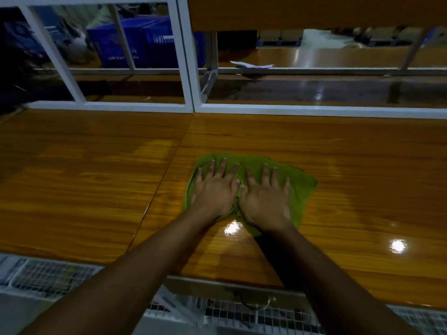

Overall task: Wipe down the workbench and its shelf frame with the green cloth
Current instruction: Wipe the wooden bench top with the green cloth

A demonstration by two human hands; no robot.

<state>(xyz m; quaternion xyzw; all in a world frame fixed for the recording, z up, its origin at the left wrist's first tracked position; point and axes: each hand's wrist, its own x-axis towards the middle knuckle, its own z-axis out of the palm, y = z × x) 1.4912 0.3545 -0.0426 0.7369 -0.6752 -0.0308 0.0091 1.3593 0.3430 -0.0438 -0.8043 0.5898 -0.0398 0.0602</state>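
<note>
The green cloth (300, 187) lies spread flat on the glossy wooden workbench (96, 180), a little right of the seam between two boards. My left hand (214, 189) and my right hand (266, 197) lie side by side on top of it, palms down, fingers straight and spread, pressing it against the wood. The white shelf frame (186, 68) rises from the back edge of the bench, with a horizontal rail (314, 110) running right.
A wooden shelf board (314, 13) hangs overhead at the back right. Behind the frame are blue crates (145, 42) and a white paper (251, 65) on another bench. A wire mesh rack (48, 274) sits below the front edge.
</note>
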